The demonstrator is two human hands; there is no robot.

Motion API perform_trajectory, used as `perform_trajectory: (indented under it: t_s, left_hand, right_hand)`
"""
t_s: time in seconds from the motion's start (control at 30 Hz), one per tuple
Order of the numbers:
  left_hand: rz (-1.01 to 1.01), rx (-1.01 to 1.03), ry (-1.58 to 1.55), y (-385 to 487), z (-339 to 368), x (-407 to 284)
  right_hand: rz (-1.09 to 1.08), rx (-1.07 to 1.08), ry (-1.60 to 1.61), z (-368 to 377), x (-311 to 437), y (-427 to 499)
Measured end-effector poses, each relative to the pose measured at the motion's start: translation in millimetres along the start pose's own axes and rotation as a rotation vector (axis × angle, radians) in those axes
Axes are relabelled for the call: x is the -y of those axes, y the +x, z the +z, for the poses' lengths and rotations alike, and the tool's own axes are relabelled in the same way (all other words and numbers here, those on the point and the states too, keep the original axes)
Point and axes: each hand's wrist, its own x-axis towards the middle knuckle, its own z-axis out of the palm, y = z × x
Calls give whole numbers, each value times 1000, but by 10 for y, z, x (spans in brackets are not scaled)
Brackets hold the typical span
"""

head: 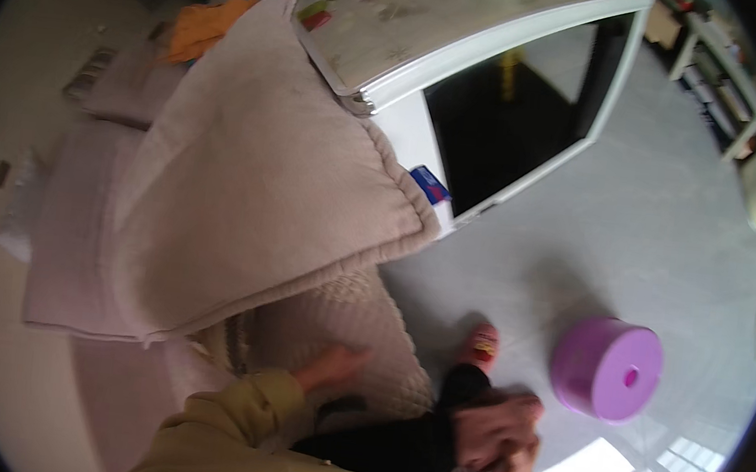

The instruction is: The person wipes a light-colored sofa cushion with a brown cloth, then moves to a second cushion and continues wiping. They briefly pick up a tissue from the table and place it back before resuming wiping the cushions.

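My left hand is low over the quilted pink sofa cover, fingers stretched out and nothing visible in them; blur hides whether it touches the cloth. A small dark object lies just below it, too unclear to name. My right hand, with a bracelet at the wrist, is at the end of my bent leg in black trousers. It overlaps a blurred pinkish shape, perhaps my raised foot or slipper; its grip is unclear. My other foot wears a red-pink slipper on the floor.
A large pink cushion leans against a table with a patterned top and dark lower panel. A blue box is beside the cushion. Orange cloth lies behind. A purple round stool is on the grey floor, right of my foot.
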Motion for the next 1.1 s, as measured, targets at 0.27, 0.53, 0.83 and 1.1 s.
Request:
perform_trajectory:
  t_s: [0.27, 0.53, 0.83, 1.1]
  left_hand:
    - [-146, -119, -85, 35, 88, -83]
    - [381, -356, -507, -386, 10, -40]
    - [582, -1103, -1150, -1497, -1137, 874]
    - [403, -806, -1495, -1285, -1566, 939]
  right_hand:
    - [-175, 221, -88, 598, 299, 1698]
    - [-258, 548, -336, 1721, 538, 2300]
    - [13, 731, 70, 2641, 663, 2142]
    - [-99, 353, -190, 2602, 947, 2169]
